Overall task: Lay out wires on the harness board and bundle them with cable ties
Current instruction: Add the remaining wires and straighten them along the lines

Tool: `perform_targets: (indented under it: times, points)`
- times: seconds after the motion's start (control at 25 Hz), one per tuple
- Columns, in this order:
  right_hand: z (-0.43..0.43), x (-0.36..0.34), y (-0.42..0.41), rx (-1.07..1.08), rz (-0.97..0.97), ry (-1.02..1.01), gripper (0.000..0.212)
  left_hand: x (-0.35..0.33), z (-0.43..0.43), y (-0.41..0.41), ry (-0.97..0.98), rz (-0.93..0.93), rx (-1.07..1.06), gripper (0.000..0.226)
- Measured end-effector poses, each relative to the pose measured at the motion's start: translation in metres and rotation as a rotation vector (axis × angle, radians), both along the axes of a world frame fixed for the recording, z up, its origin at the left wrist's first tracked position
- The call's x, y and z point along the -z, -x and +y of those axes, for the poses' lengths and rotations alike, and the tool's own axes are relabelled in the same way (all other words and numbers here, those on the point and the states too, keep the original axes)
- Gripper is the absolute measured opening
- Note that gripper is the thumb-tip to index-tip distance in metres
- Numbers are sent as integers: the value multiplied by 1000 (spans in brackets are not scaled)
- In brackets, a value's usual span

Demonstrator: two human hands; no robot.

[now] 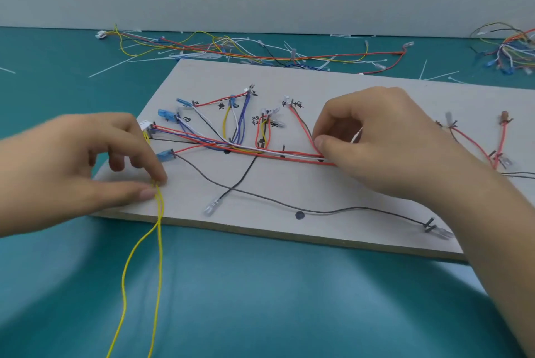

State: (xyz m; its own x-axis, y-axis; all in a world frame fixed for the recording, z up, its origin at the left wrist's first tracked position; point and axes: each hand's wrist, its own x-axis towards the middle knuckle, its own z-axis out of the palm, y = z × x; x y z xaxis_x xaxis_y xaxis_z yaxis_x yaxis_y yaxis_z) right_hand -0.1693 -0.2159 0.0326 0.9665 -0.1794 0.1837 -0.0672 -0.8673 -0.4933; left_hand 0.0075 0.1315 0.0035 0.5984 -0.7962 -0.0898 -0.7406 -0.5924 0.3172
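Pinching loose yellow wires point(158, 212) with our left hand point(72, 166), right hand point(390, 140) gripping the laid bundle point(289, 155), we've mostly tying ahead.

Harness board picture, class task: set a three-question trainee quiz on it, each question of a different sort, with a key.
1. True or false: the left hand pinches yellow wires that trail off the harness board.
2. The right hand has its fingers at: A) the red-and-white wire trunk; B) the loose pile behind; C) the mat.
3. Fill in: the long wire curving across the board's front is ____.
Key: 1 true; 2 A; 3 black.
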Motion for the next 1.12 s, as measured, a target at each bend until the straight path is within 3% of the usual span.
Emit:
perform_targets:
  times: [0.16, 0.4, 0.72, 0.8, 0.96, 1.12]
  points:
    - [-1, 0, -1, -1, -27, -24, 15, 6, -14, 17, 104, 26, 57, 30]
    - [-2, 4, -3, -32, -17, -50, 16, -3, -18, 24, 39, 56, 113, 57]
    - [-3, 4, -2, -39, -35, -76, 15, -6, -21, 30, 13, 10, 166, 31]
    - [-2, 4, -2, -45, -33, -79, 15, -3, -20, 30, -29, -9, 177, 34]
    - [0, 4, -2, -50, -30, -83, 16, 0, -16, 30, 0, 15, 100, 48]
    - [1, 4, -2, -53, -38, -87, 15, 18, -13, 42, 210, 51, -162, 58]
